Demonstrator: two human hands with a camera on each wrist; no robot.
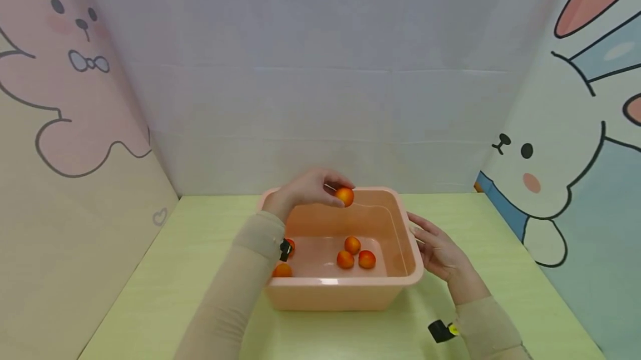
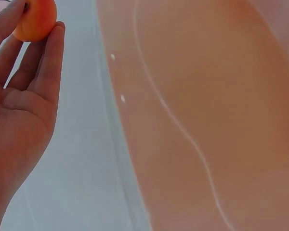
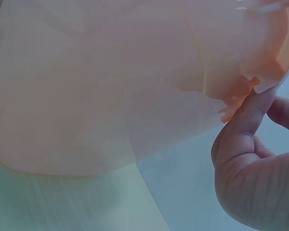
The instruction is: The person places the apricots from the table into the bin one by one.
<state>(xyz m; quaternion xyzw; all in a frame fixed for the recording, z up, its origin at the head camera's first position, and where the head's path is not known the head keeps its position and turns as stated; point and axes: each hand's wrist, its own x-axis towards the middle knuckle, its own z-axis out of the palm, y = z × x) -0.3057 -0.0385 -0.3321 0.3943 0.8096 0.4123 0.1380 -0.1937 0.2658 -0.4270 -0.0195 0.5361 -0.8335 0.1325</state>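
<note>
Over the far side of a peach plastic bin (image 1: 340, 296), my left hand (image 1: 312, 188) pinches a round orange-red fruit (image 1: 344, 197) between thumb and fingertips. The left wrist view shows that fruit (image 2: 36, 19) at the fingertips, with a small dark spot on it. Several similar fruits (image 1: 345, 259) lie on the bin floor, some at its left partly hidden by my left wrist. Outside the bin's right wall, my right hand (image 1: 438, 248) touches the rim with its fingertips. In the right wrist view, the fingers (image 3: 245, 115) reach under the rim lip.
The bin stands on a pale yellow-green table (image 1: 210, 237) near the back wall (image 1: 320, 98). Side panels with cartoon animals, one a rabbit (image 1: 531, 154), border the table at left and right. A black strap end (image 1: 440, 331) hangs from my right wrist.
</note>
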